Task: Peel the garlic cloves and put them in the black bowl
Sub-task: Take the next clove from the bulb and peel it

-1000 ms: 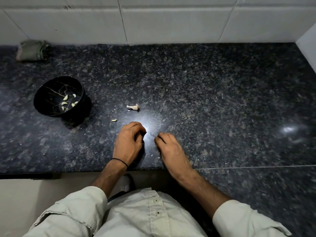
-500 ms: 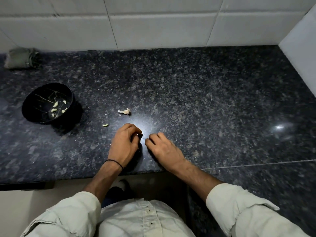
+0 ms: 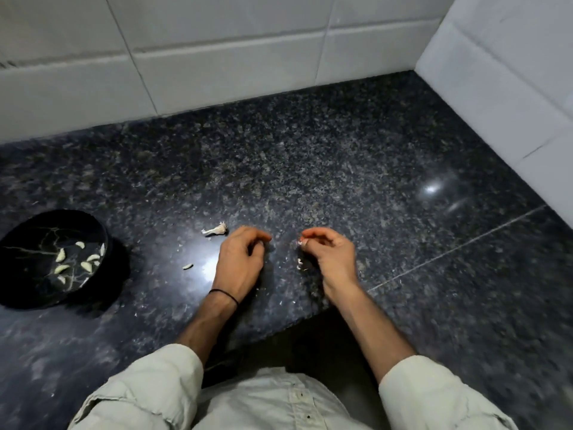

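**Fig. Head view: two hands over the dark speckled tabletop (image 3: 341,166), with the black bowl (image 3: 24,268) at far left.**

I see the left hand (image 3: 240,259), a black band (image 3: 224,294) at its wrist, with fingers curled downward; I cannot tell whether they enclose anything. The right hand (image 3: 328,256), apart from the left, pinches a pale garlic piece (image 3: 302,242) at its fingertips; whether it is clove or skin I cannot tell. Pale flakes (image 3: 299,262) lie beside that hand. The bowl holds several peeled cloves (image 3: 62,254). One loose clove (image 3: 187,266) lies on the tabletop between bowl and left hand, and a dry garlic stem (image 3: 215,229) rests just beyond the left hand. White wall tiles (image 3: 217,57) run behind and to the right.
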